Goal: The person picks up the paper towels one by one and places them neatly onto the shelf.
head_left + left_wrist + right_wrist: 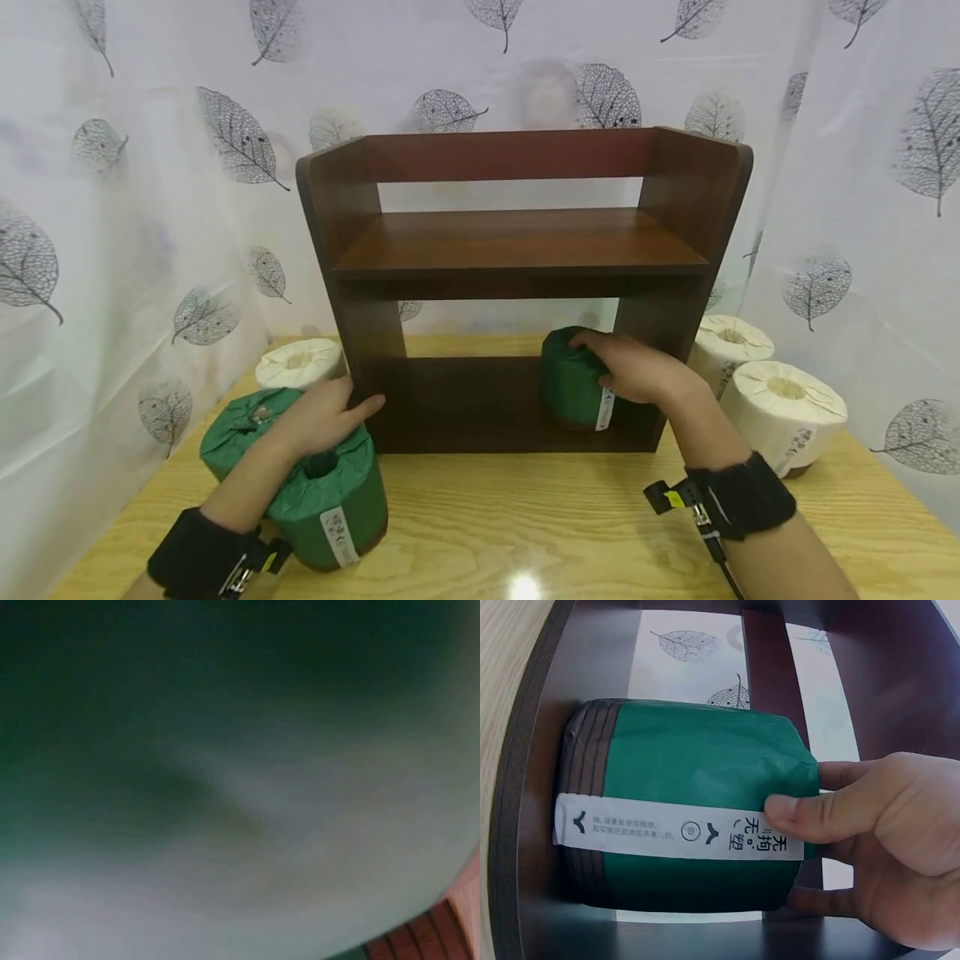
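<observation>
In the head view my right hand point(630, 367) holds a green paper-wrapped toilet roll point(566, 387) by its top, thumb on the front near the white label. This roll stands on the lower level of the dark wooden shelf point(465, 408), towards the right; the right wrist view shows the roll point(697, 765) and thumb closely. My left hand point(318, 421) reaches over two more green rolls point(330, 500) to the shelf's left side panel, its thumb across the front edge and its fingertips hidden. Green and pale blur fills most of the left wrist view.
One cream-wrapped roll point(300, 362) stands left of the shelf, and two cream rolls point(783, 412) stand to its right. The shelf rests on a light wooden table point(525, 508). A leaf-patterned white curtain point(172, 150) hangs behind and at the sides.
</observation>
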Available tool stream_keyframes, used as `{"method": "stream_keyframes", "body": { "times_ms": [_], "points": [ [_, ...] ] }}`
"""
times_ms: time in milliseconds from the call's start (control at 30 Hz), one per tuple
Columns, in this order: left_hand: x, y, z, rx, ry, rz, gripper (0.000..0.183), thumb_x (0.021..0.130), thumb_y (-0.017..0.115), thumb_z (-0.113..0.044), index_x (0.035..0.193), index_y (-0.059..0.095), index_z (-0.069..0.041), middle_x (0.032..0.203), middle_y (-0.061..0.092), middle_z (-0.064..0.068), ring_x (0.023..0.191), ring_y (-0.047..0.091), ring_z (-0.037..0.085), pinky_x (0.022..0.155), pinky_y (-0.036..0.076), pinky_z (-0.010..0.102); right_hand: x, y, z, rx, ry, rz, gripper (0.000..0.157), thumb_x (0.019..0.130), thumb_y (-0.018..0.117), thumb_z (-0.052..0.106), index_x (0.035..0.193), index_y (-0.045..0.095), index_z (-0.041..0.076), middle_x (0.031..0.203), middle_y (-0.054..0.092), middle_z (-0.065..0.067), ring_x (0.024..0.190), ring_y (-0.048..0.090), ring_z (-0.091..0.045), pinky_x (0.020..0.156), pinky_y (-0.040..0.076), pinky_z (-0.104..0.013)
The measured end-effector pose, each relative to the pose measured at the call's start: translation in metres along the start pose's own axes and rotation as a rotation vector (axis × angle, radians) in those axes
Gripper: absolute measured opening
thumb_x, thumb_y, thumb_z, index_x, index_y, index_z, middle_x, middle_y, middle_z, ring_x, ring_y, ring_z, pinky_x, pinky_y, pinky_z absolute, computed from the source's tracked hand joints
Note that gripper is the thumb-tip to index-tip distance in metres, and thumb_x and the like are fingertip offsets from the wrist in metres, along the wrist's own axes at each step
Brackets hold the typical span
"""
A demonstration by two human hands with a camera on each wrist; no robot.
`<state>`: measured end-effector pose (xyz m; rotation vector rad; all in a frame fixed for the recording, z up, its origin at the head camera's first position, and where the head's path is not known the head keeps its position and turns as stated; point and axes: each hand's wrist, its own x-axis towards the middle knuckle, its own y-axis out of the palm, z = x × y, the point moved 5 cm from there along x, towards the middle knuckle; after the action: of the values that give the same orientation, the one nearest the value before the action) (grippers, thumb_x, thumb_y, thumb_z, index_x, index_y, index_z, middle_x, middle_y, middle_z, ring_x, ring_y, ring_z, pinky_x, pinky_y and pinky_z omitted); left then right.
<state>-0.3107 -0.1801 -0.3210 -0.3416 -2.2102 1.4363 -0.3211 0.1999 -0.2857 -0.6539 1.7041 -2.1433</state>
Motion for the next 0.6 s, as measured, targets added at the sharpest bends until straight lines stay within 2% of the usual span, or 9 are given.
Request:
{"method": "stream_keyframes", "body": {
  "times_ms": [100,233,367,467,600],
  "points": [
    [0.0,0.0,0.0,-0.002,0.004,-0.004,0.055,0.094,0.041,-0.048,0.123,0.054,-0.003,0.096,0.066,0.008,0.085,0.062,0.022,0.076,0.05,0.045,0.0,0.0,-0.002,-0.014,-0.009,-0.029,0.051,0.081,0.05,-0.01,0.128,0.046,0.01,0.122,0.052,-0.019,0.108,0.05,-0.033,0.087,0.044,-0.047],
    [0.001,0.0,0.0,-0.002,-0.002,-0.01,0.054,0.094,0.041,-0.049,0.12,0.056,-0.004,0.092,0.066,0.006,0.083,0.062,0.02,0.075,0.05,0.043,0.001,-0.003,-0.002,-0.051,-0.032,-0.098,0.048,0.078,0.053,-0.013,0.12,0.053,0.009,0.119,0.051,-0.018,0.112,0.045,-0.036,0.092,0.04,-0.05],
    [0.0,0.001,0.0,-0.003,0.003,-0.013,0.054,0.094,0.041,-0.049,0.122,0.055,-0.004,0.098,0.066,0.008,0.087,0.061,0.022,0.077,0.05,0.044,0.001,-0.009,-0.001,-0.069,-0.021,-0.166,0.049,0.074,0.051,-0.014,0.117,0.056,0.009,0.121,0.049,-0.017,0.117,0.039,-0.036,0.096,0.035,-0.053],
    [-0.001,0.0,-0.002,-0.006,0.019,-0.014,0.054,0.095,0.042,-0.047,0.125,0.053,-0.004,0.105,0.064,0.011,0.091,0.061,0.025,0.079,0.049,0.046,0.001,-0.018,0.001,-0.076,-0.044,-0.266,0.045,0.076,0.046,-0.011,0.114,0.058,0.01,0.118,0.052,-0.013,0.114,0.043,-0.033,0.093,0.039,-0.05],
    [-0.001,0.0,-0.002,-0.001,0.021,-0.018,0.054,0.095,0.041,-0.047,0.126,0.052,-0.004,0.106,0.064,0.011,0.091,0.061,0.025,0.08,0.048,0.046,0.002,-0.025,0.006,-0.102,-0.057,-0.427,0.024,0.086,0.054,0.006,0.107,0.062,0.009,0.109,0.059,-0.01,0.101,0.054,-0.028,0.084,0.045,-0.045]
  ]
}}
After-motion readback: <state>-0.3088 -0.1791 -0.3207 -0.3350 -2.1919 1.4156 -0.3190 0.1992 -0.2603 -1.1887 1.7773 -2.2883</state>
